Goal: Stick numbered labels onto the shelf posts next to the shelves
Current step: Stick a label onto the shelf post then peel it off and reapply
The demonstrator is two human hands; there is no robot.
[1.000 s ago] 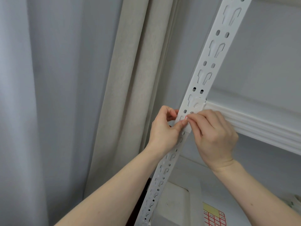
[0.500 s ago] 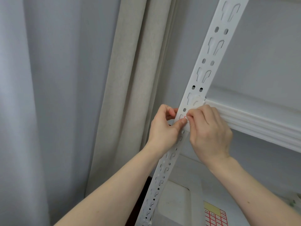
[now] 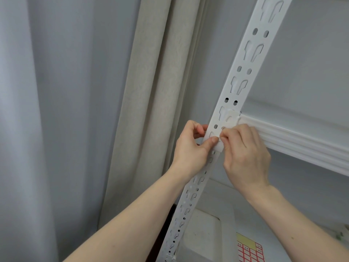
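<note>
Both hands meet on the white shelf post (image 3: 243, 72), a slim metal upright that leans across the view from about seven o'clock up to one o'clock. Its face is punched with a repeating pattern: pairs of small oval holes alternating with pairs of keyhole-shaped slots. A white ribbed shelf edge (image 3: 294, 140) hooks into the post at mid-height and runs off toward four o'clock.

The left hand (image 3: 190, 148) wraps the post from its nine o'clock side, fingers curled behind the edge and the thumb laid flat across the front face. The right hand (image 3: 245, 154) comes in from the three o'clock side with its fingers bunched tightly together, fingertips pressed against the post right where the left thumb ends, just below the shelf joint. The label itself is hidden under those fingertips; I cannot tell its colour or number from here, nor whether the right fingertips are pinching it or only pressing on it.

Down at five o'clock, on a lower surface, lies a label sheet (image 3: 249, 249) with a yellow block at the top and a grid of small red-bordered stickers below it. Beside it, toward six o'clock, sits a pale rounded plastic container (image 3: 202, 235). Behind the post hang a beige curtain (image 3: 151, 91) and, further toward nine o'clock, a grey curtain (image 3: 56, 110).
</note>
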